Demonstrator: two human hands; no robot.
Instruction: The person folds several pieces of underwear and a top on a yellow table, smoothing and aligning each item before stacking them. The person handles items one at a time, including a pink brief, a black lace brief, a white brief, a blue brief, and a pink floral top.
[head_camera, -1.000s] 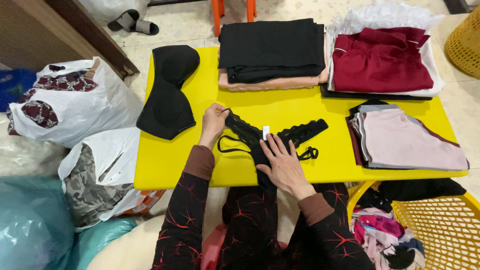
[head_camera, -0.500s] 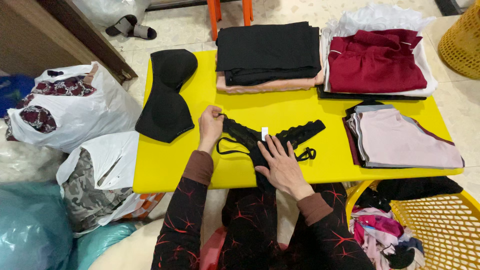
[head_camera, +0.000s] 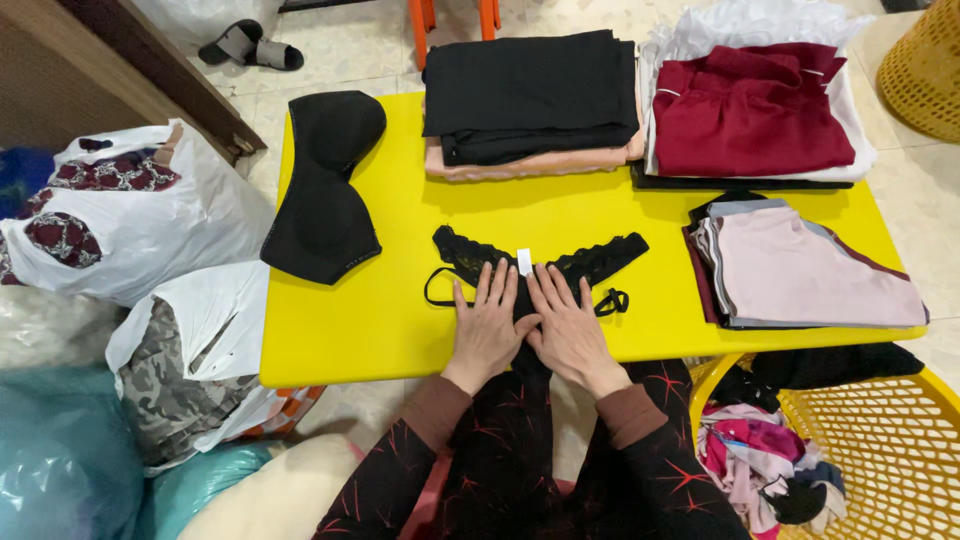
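Head camera looks straight down on a yellow table (head_camera: 400, 330), and we see that both hands have come together since a moment ago: half a second back the left hand (head_camera: 487, 325) was out at the left end of the black lace underwear (head_camera: 545, 262), pinching its edge, while the right hand (head_camera: 567, 328) lay over the middle; now the two rest side by side, thumbs touching, fingers spread flat and holding nothing, pressing down on the garment's lower middle near the front edge of the table. The lace band now runs out evenly to left and right, with its small white tag (head_camera: 524, 262) showing just above our fingertips, so we judge the piece is being smoothed flat rather than lifted. Along the back edge sit a folded black stack on a peach piece (head_camera: 530, 100) and, towards the back right corner, a dark red folded garment on white cloth (head_camera: 750, 120). At the right edge lies a pale pink folded pile (head_camera: 810, 275), and near the back left corner a black bra (head_camera: 325, 190) lies folded cup over cup. Off the table, white plastic bags of clothes (head_camera: 150, 220) crowd the floor at the left, a yellow basket (head_camera: 880, 450) of mixed clothing stands at the front right, and grey slippers (head_camera: 250, 45) lie on the pale tiled floor (head_camera: 340, 50) beyond.
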